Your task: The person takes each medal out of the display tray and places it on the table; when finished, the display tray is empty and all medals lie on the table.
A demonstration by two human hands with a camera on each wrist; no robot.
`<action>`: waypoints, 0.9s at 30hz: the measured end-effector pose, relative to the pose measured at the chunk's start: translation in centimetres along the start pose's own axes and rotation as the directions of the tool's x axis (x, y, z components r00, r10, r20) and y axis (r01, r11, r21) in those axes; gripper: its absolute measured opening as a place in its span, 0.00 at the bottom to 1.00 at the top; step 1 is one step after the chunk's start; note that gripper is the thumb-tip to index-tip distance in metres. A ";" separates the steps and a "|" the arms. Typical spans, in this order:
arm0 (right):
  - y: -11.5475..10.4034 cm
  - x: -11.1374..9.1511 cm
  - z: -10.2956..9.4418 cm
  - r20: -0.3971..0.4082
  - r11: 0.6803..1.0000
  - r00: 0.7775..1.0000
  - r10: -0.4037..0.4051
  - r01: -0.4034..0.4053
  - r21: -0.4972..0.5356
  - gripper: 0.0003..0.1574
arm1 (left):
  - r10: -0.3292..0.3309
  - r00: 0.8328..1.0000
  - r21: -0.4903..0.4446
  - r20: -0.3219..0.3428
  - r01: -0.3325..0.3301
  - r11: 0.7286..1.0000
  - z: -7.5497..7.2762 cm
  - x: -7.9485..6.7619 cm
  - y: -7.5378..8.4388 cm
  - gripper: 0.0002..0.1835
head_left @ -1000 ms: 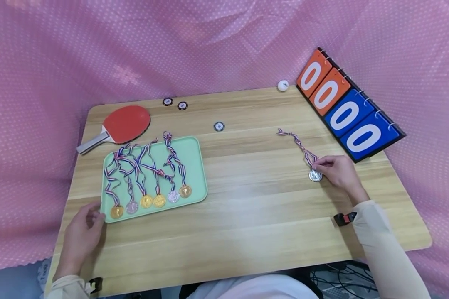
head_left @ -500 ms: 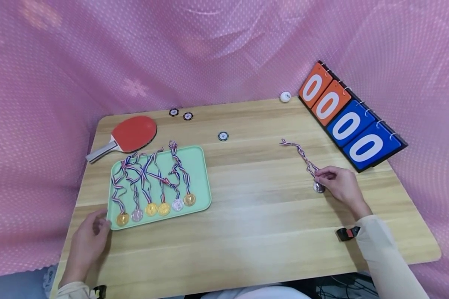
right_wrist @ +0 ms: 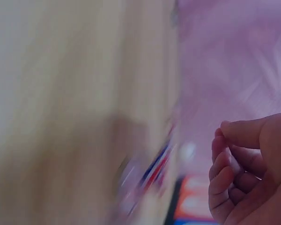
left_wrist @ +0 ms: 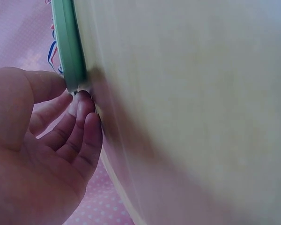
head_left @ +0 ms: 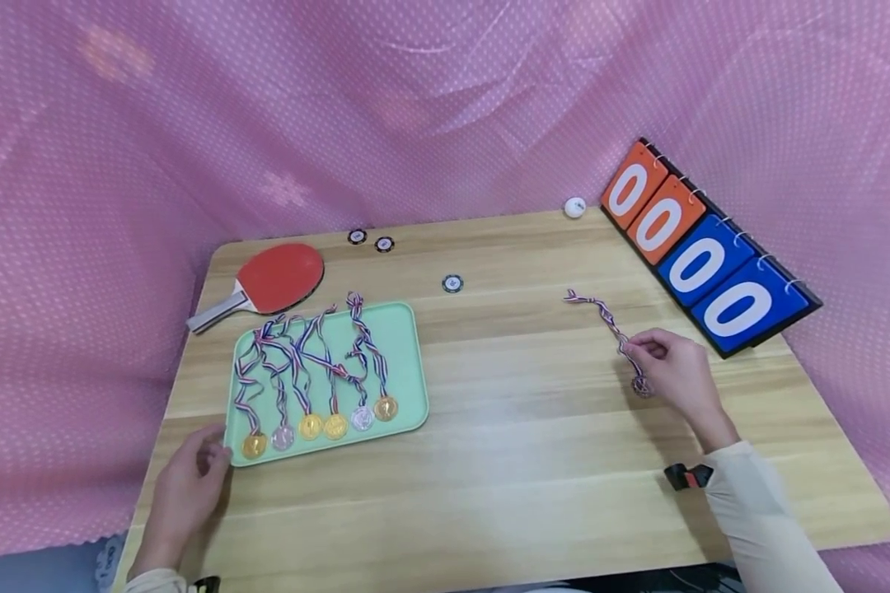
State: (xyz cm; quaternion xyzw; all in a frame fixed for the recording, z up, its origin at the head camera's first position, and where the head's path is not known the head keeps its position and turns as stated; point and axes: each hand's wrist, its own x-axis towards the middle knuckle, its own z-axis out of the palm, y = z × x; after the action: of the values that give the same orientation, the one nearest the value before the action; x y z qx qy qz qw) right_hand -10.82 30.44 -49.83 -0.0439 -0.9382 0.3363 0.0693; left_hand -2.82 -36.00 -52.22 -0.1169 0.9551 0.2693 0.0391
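At the tray's near-left corner, my left hand (head_left: 187,484) grips the pale green tray (head_left: 408,362); in the left wrist view the thumb presses the tray's green side (left_wrist: 69,47) while the other fingers curl beneath the corner. Several gold and silver medals with striped ribbons lie in a row in it. My right hand (head_left: 684,380) is over a single medal (head_left: 642,386) on the right of the table, its fingertips overlapping the striped ribbon (head_left: 606,315). From the right wrist, thumb and forefinger meet with nothing seen between them, and the blurred ribbon (right_wrist: 155,171) lies apart from them.
A red table tennis bat (head_left: 280,278) lies behind the tray. Two poker chips (head_left: 384,245) sit near the back edge, another chip (head_left: 452,283) farther forward. At the back right are a white ball (head_left: 574,207) and a flip scoreboard (head_left: 712,255) reading zeros. A pink curtain surrounds the table.
The head view has shifted, moving everything lower. My right fingertips have moved from beside the medal a little up along its ribbon; the medal's bright face now looks darker. My left hand stays at the tray.
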 end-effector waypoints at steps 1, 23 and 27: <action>-1.2 0.2 0.4 0.011 1.000 1.000 -0.021 0.021 0.016 0.08 | -0.011 1.000 0.002 0.004 0.011 1.000 0.0 -0.1 0.0 0.26; -20.6 -0.7 17.5 0.456 0.948 0.834 -0.312 0.243 0.205 0.05 | 0.004 0.998 0.007 -0.060 -0.004 1.000 0.2 -0.1 -0.3 0.24; -22.3 -1.1 19.4 0.496 0.953 0.814 -0.302 0.251 0.168 0.05 | -0.002 0.999 0.005 -0.054 0.002 1.000 0.0 -0.1 -0.2 0.24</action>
State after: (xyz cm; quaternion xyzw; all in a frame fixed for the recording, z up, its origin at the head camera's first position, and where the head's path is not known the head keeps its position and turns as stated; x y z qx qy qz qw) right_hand -13.60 0.93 -50.56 0.1882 -0.9014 0.3659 -0.1347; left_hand -2.66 -36.14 -52.33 -0.1250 0.9564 0.2635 0.0141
